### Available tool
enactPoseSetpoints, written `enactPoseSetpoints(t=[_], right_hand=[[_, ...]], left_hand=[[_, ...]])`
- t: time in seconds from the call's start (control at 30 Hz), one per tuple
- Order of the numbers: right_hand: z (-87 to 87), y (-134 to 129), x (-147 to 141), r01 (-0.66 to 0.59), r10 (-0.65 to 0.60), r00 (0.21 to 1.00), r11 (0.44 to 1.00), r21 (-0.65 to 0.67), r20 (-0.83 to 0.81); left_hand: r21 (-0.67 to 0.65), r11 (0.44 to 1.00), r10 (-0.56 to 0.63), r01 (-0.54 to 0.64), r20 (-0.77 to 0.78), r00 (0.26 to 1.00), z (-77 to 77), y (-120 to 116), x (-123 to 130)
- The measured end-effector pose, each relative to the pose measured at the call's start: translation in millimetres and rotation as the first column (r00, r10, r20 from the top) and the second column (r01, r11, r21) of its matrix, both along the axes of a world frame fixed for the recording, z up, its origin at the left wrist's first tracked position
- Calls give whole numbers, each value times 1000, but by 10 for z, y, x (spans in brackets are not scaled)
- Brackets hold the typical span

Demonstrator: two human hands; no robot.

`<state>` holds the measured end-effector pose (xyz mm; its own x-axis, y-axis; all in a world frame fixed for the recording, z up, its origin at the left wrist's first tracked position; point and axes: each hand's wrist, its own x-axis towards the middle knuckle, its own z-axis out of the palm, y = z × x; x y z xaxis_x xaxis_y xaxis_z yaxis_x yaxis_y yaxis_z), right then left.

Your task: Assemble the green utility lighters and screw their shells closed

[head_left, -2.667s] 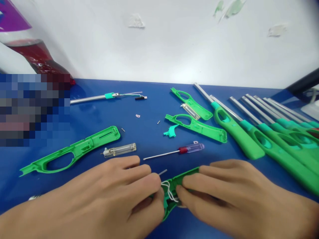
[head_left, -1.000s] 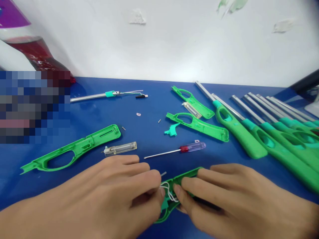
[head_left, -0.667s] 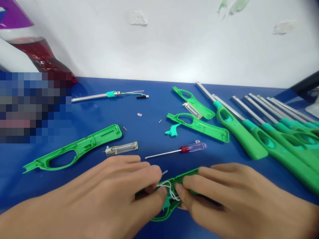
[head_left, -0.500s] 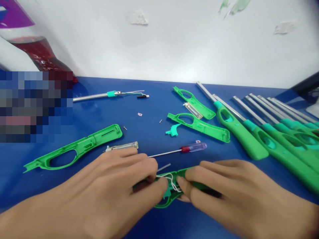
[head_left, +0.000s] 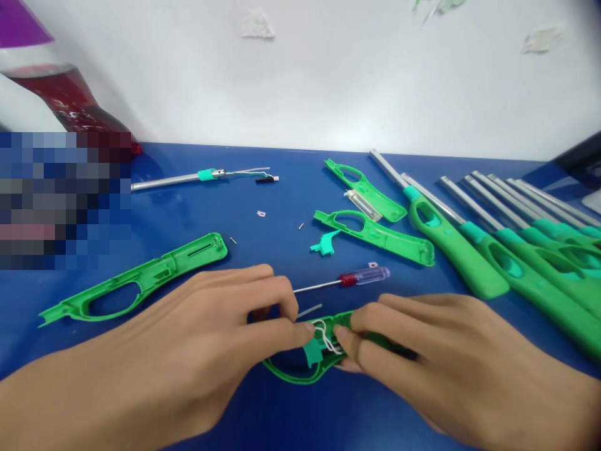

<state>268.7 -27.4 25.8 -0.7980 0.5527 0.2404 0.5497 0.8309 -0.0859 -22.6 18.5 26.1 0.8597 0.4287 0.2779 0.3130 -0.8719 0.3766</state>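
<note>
Low in the middle lies a green lighter half-shell [head_left: 300,378], its open side up, with a teal trigger [head_left: 312,352] and looping white wires [head_left: 325,338] inside. My right hand [head_left: 436,357] grips the shell's right part, thumb pressed on the inside near the wires and fingers around it. My left hand [head_left: 197,344] is closed at the shell's upper left, and the wires run to its thumb tip. Its other fingertips are partly hidden. Just above the shell are a thin clear tube [head_left: 310,311] and a screwdriver [head_left: 357,276] with a red and clear handle.
Loose green half-shells [head_left: 141,275] lie left and centre. A lighter tube with wires [head_left: 164,182], a teal trigger piece [head_left: 325,243] and small screws [head_left: 233,240] lie farther back. Several assembled green lighters [head_left: 455,244] line the right. A bottle [head_left: 70,100] stands at the back left against the wall.
My left hand has shifted, baring more of the shell's loop and the teal trigger, and now covers the clear fuel tank beside it. My right hand keeps its grip.
</note>
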Motion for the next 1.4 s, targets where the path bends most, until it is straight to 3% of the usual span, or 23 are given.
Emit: enactPoseSetpoints(t=[0.1, 0.27, 0.63, 0.87, 1.1, 1.4], right_hand=[[-7, -7, -2, 5, -5, 1000, 1000, -1, -4], [8, 4, -3, 0, 0, 1000, 1000, -11, 7], [-13, 5, 6, 0, 0, 1000, 1000, -3, -1], [-64, -13, 16, 20, -20, 999, 1000, 13, -49], [-30, 32, -29, 156, -153, 988, 982, 105, -30], [-107, 84, -36, 60, -62, 998, 992, 109, 15]], left_hand=[[-165, 986, 17, -8, 55, 998, 17, 29, 40], [-297, 953, 96, -60, 108, 989, -3, 16, 57], [-292, 955, 84, -61, 68, 994, 29, -13, 46], [-90, 996, 2, -9, -72, 997, -90, -72, -52], [184, 982, -29, 34, -27, 999, -30, -42, 62], [230, 973, -15, 13, 7, 1000, 5, -124, 123]])
